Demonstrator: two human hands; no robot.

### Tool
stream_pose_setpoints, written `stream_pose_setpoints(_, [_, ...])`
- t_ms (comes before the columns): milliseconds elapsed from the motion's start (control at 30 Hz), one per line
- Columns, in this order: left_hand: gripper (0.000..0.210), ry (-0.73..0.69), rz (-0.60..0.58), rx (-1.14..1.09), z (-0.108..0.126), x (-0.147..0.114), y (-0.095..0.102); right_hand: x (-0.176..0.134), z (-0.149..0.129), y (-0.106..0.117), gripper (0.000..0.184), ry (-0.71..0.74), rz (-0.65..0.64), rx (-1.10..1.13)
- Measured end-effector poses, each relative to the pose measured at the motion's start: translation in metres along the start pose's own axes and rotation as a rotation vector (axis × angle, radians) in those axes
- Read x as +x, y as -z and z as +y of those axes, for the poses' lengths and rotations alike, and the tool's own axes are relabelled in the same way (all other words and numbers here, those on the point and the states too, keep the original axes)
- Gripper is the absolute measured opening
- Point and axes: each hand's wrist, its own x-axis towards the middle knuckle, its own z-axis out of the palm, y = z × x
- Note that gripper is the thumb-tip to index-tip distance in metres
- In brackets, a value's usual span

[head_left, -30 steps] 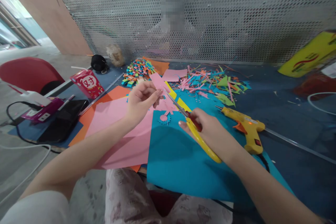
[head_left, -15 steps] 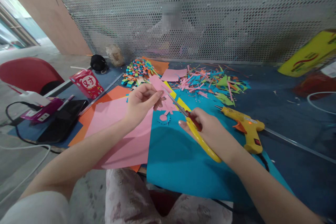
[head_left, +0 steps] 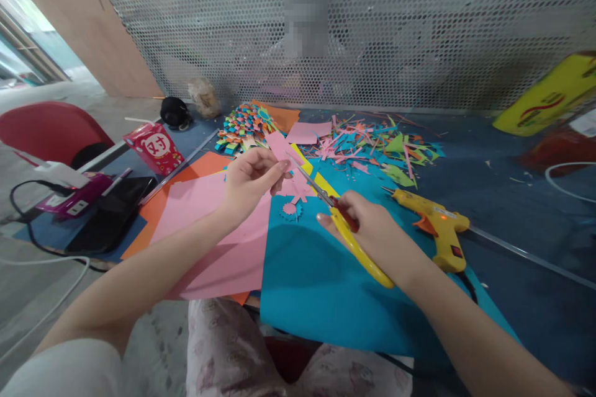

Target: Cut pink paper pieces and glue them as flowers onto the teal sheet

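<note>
My left hand [head_left: 256, 180] pinches a pink paper strip [head_left: 279, 145] between thumb and fingers, above the table. In my right hand [head_left: 367, 220] are scissors [head_left: 354, 245] with yellow handles, their blades pointing up and left to the strip by my left fingertips. The blades look nearly closed; whether they bite into the paper I cannot tell. Below the hands, a small blue and pink paper flower [head_left: 290, 209] with a toothed edge lies on a blue sheet [head_left: 326, 285]. A large pink sheet [head_left: 218, 248] lies under my left forearm.
Coloured paper scraps [head_left: 367, 146] are heaped at the back, beside a bunch of paper pieces [head_left: 244, 127]. A yellow glue gun [head_left: 435, 223] with a lit orange light lies right. Left are a red drink carton [head_left: 156, 149], a phone [head_left: 109, 214] and a purple power strip [head_left: 69, 198].
Almost nothing differs. Both hands, the scissors and the pink strip keep practically the same places.
</note>
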Motion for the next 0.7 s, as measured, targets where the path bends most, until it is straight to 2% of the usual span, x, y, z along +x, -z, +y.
stream_pose_setpoints(400, [0.027,-0.006,-0.019,-0.066,-0.0065,0.0015,0.0032,0.0007,-0.0017,0.0012,0.042,0.007,0.029,-0.006])
stream_pose_setpoints(700, [0.028,0.065,-0.02,-0.076,-0.0081,0.0005,0.002,0.0029,0.0059,-0.004,0.047,0.041,0.039,-0.035])
